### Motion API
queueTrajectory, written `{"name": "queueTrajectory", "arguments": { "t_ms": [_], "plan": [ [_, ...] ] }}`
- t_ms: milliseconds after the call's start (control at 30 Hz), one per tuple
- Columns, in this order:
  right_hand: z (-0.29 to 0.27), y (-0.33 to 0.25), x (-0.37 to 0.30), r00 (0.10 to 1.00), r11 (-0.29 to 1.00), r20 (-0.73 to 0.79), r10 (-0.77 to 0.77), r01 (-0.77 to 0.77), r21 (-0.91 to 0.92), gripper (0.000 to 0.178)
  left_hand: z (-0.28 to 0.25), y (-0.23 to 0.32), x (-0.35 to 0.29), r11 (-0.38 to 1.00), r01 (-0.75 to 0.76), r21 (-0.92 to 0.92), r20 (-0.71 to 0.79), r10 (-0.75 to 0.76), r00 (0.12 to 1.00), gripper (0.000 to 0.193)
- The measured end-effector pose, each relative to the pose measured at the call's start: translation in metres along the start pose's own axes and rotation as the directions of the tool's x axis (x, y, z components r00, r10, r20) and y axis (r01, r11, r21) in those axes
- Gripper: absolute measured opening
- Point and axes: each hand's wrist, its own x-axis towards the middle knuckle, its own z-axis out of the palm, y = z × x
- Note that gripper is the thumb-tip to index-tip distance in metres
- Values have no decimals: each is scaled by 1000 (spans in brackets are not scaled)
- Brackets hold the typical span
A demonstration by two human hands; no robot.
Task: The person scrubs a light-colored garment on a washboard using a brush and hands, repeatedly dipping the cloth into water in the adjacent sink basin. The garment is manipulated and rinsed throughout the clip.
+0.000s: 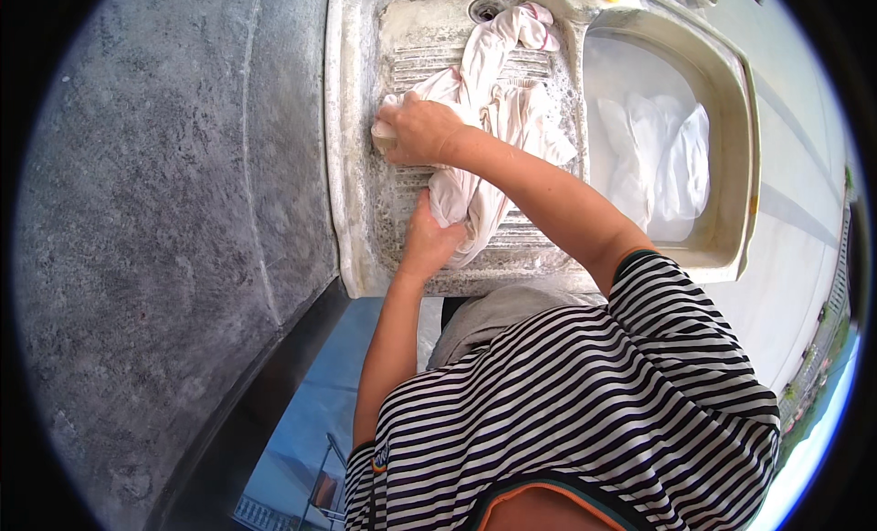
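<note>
On the ribbed washboard [420, 65] of the sink [336, 166], treat the pale cloth [525, 120] lying there as limp, probably water-heavy and slippery, best gripped by bunched folds, with fingers of the left hand [432, 245] pinching one, and of the right hand [422, 129] curled over a beige lump [384, 140].

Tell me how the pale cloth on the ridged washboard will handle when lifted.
The pale cloth would probably hang floppy: it lies in soft folds and twists over the ridged washboard. With suds beside it, it is likely wet, so perhaps heavy for its size and somewhat slippery.
</note>
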Motion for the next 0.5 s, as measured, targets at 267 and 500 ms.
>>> {"name": "queueTrajectory", "arguments": {
  "t_ms": [267, 500],
  "plan": [
    [-105, 110, -54, 908, 373, -341, 242, 237, 897, 68, -66, 38, -15, 915, -42, -402, -83, 9, 997, 61],
    [-40, 130, -108, 688, 946, -649, 323, -213, 245, 65, -15, 6, -17, 894, -59, 445, 120, 6, 993, 68]
  ]
}}
